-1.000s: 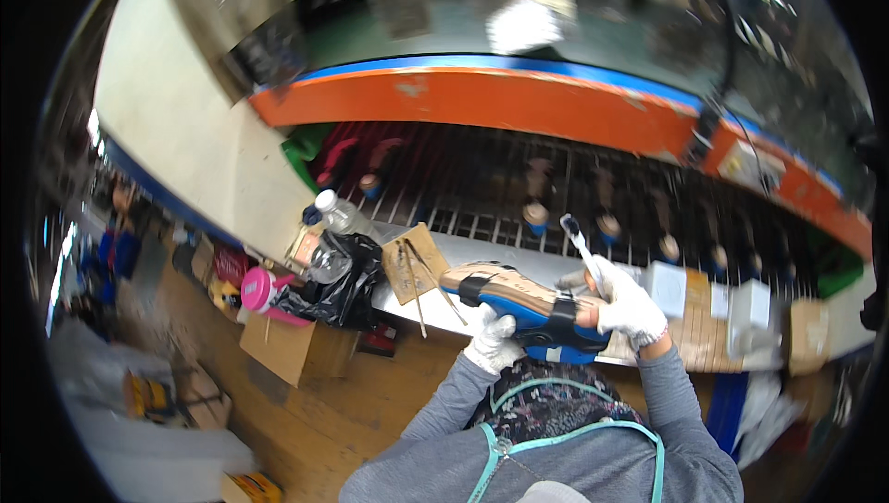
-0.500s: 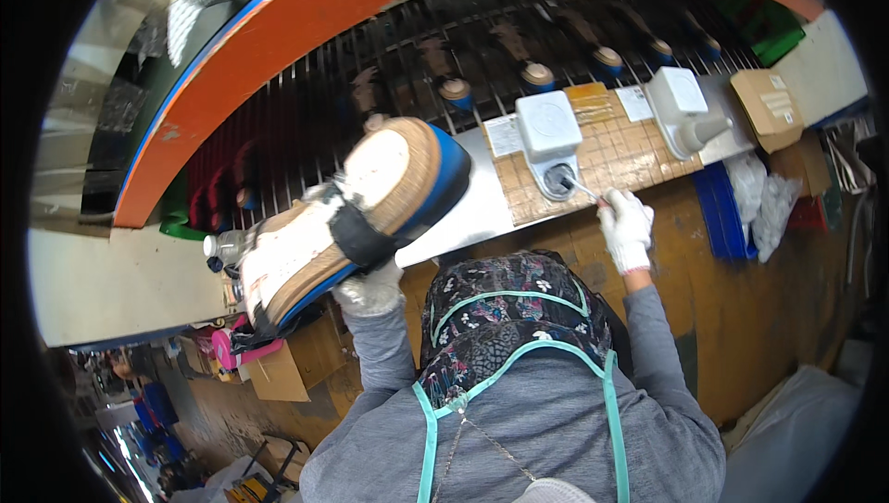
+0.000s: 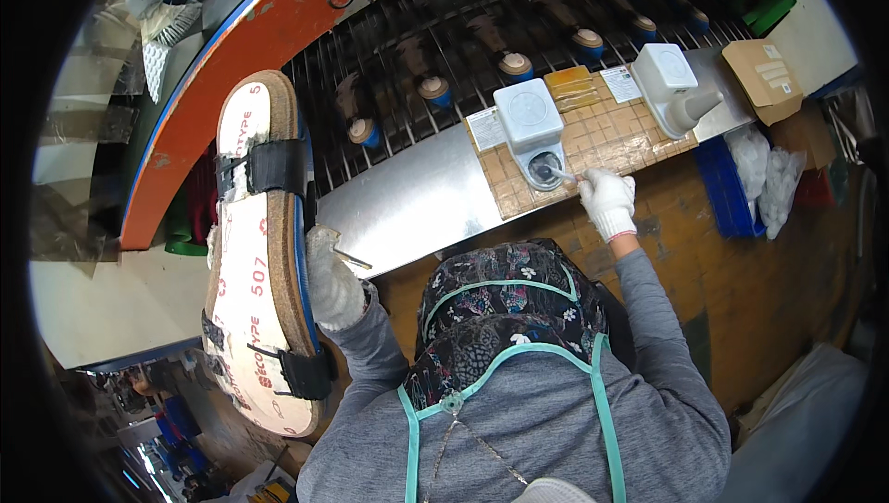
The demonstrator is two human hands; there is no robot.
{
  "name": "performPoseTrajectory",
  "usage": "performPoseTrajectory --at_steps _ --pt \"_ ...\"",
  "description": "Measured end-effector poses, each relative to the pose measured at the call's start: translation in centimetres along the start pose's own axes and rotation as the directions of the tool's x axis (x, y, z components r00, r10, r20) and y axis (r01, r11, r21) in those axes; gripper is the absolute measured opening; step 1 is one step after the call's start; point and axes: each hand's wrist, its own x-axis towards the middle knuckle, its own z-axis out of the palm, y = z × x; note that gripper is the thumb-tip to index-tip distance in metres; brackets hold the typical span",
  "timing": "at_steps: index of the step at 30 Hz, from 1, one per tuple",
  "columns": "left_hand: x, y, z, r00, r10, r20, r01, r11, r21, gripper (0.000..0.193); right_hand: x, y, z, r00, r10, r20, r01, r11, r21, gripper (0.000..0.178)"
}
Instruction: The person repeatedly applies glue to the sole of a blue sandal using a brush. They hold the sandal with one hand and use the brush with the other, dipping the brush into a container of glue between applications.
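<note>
Well, L hand [image 3: 333, 282] gripping sandal [image 3: 248, 257], R hand [image 3: 608, 201] pinching brush [image 3: 564, 174], carton [image 3: 762, 81] nr 2nd dispenser [image 3: 663, 69]

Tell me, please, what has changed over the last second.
The left hand has lifted the sandal to the person's left; the right hand has moved away to the right, putting the brush into the cup of a white container. Each hand keeps its hold; the container stays put.

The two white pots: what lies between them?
In the head view, a yellow patch, a white label and brown board lie between the left pot and the right pot.
</note>
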Motion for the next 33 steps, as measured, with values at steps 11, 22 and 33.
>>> performPoseTrajectory --at_steps 11,22,33 --pt "-2.4 -0.1 7.3 0.858 0.497 0.130 -0.450 0.848 -0.279 0.034 -0.9 -0.6 -2.6 0.955 0.045 0.292 -0.235 0.716 0.658 0.011" --pt "-1.6 1.6 8.8 0.876 0.462 0.137 -0.427 0.876 -0.223 0.036 -3.5 -14.6 -18.7 0.643 -0.411 -0.646 0.703 0.651 0.286 0.019" --pt "-0.4 3.4 4.5 0.856 0.488 0.171 -0.449 0.865 -0.226 0.039 -1.3 -19.3 -15.9 0.698 -0.322 -0.639 0.679 0.579 0.450 0.014"
